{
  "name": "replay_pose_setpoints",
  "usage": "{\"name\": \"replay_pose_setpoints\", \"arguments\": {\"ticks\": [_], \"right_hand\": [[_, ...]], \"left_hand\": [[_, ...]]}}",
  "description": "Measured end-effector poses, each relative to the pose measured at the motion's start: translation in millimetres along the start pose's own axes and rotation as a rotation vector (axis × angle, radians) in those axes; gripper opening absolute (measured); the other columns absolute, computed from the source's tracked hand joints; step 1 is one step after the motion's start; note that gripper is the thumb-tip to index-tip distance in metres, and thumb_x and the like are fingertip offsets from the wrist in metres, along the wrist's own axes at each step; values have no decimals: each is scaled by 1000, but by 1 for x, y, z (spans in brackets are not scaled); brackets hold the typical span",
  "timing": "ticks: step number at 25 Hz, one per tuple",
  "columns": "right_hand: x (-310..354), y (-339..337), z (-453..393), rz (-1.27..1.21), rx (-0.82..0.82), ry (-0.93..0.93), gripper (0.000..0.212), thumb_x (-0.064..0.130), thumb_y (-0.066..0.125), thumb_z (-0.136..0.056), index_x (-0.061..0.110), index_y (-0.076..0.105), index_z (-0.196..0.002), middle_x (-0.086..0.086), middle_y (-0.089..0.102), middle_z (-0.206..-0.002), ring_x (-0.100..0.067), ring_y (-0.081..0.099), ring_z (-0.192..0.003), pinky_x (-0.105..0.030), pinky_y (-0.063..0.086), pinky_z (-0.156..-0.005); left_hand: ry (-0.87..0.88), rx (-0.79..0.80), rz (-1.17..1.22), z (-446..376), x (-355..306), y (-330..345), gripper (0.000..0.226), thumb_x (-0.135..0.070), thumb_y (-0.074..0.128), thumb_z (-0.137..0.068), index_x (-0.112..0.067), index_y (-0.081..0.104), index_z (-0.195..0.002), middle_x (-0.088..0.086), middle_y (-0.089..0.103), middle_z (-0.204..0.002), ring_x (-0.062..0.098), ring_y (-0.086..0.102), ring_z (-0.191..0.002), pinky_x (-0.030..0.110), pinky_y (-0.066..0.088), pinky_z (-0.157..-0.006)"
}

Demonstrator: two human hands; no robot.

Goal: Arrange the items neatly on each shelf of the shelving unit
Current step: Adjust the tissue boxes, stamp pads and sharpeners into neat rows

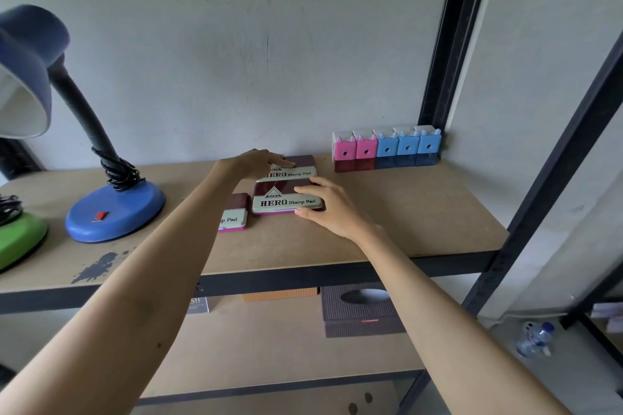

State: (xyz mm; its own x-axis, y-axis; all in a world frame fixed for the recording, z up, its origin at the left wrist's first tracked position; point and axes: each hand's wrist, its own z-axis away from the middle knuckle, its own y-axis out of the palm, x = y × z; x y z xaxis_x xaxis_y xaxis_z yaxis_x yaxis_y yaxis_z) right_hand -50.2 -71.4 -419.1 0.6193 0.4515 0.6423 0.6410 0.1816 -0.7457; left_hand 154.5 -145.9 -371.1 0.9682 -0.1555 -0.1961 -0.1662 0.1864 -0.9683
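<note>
Stamp pads are the matter in hand: the front pad (pixel 286 197) lies flat near the middle of the shelf (pixel 404 212), and the right hand (pixel 332 207) pinches its right end, thumb on the near edge and fingers over the far corner. Just behind it, touching or nearly so, the rear pad (pixel 296 169) lies close to the wall, with the left hand (pixel 261 162) laid flat on its left part, fingers spread and pressing rather than gripping. A third pad (pixel 234 214) sits to the left of the front one, partly hidden by the left forearm and set a little nearer the shelf's front edge. The step looks like squaring the pads into a tidy group. Next, the third pad probably needs sliding into line. Sharpeners (pixel 386 149) already stand in a row in the back right corner; a lamp (pixel 114 212) stands at the left.
</note>
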Motion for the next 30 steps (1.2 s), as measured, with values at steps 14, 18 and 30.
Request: {"name": "replay_pose_setpoints", "arguments": {"ticks": [14, 18, 30], "right_hand": [[5, -2, 4, 9, 23, 10, 53, 31, 62, -91, 22, 46, -141, -5, 23, -156, -20, 20, -144, -37, 22, -114], [10, -2, 10, 41, 0, -19, 56, 31, 58, -93, 20, 40, -145, -1, 22, -155, -17, 22, -142, -31, 22, -112], [14, 1, 32, 383, -1, 201, 86, 59, 38, -93, 5, 7, -152, -12, 13, -159, -27, 12, -146, -41, 9, -118]], "left_hand": [[-14, -73, 130, 18, -3, 2, 52, -2, 31, -97, -32, 48, -137, -2, 41, -148, 22, 39, -133, 31, 31, -106], [-25, -285, 154, 60, 3, 1, 37, -15, 41, -100, -17, 50, -136, 8, 53, -137, 26, 47, -126, 30, 34, -101], [-304, -356, 48, 159, 7, 55, 44, -39, 33, -100, -20, 43, -138, 1, 41, -146, 19, 31, -136, 44, 18, -110]]}}
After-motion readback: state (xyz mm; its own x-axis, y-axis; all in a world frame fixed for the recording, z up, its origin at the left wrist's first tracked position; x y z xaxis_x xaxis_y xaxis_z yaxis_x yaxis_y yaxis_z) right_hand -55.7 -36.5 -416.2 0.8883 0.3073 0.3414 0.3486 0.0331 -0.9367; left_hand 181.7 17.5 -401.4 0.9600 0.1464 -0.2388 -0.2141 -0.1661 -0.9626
